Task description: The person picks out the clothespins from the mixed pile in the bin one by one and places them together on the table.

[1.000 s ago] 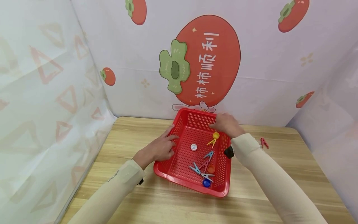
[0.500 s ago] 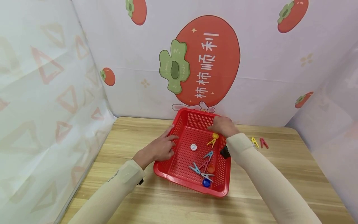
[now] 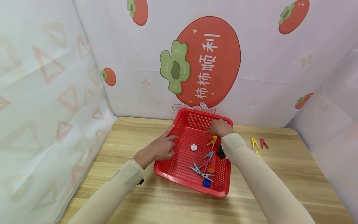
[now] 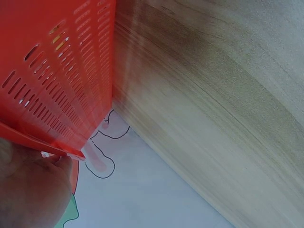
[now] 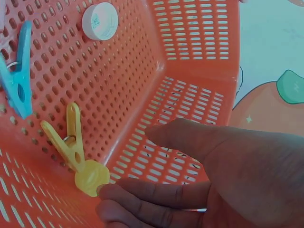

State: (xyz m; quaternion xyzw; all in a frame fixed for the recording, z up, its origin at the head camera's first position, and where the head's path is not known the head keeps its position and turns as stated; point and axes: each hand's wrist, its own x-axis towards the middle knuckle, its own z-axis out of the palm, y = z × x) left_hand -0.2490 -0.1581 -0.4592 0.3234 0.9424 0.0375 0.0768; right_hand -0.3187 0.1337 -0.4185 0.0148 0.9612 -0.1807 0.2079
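The red basket (image 3: 179, 166) sits tilted in plan on the table. My left hand (image 3: 160, 148) grips its left rim, as the left wrist view also shows. Inside the basket's far right corner, my right hand (image 3: 220, 127) has its thumb apart from the fingers and holds nothing. Its fingertips are right beside a yellow bottle cap (image 5: 92, 176), maybe touching it. A yellow clothespin (image 5: 70, 137) lies against that cap. Around them are a white cap (image 3: 194, 147), a light blue clothespin (image 3: 209, 154), an orange cap (image 3: 211, 169) and a blue cap (image 3: 206, 183).
More clothespins lie in the basket, including a white clothespin (image 3: 207, 177). Right of the basket on the wooden table (image 3: 282, 174) lie a yellow clothespin (image 3: 254, 142) and a red clothespin (image 3: 264, 143). A patterned cloth wall (image 3: 134, 96) stands behind.
My right hand has shifted left and slightly down in the basket's corner, hiding the yellow cap in the head view. More clothespins on the table have come into sight. My left hand stays put.
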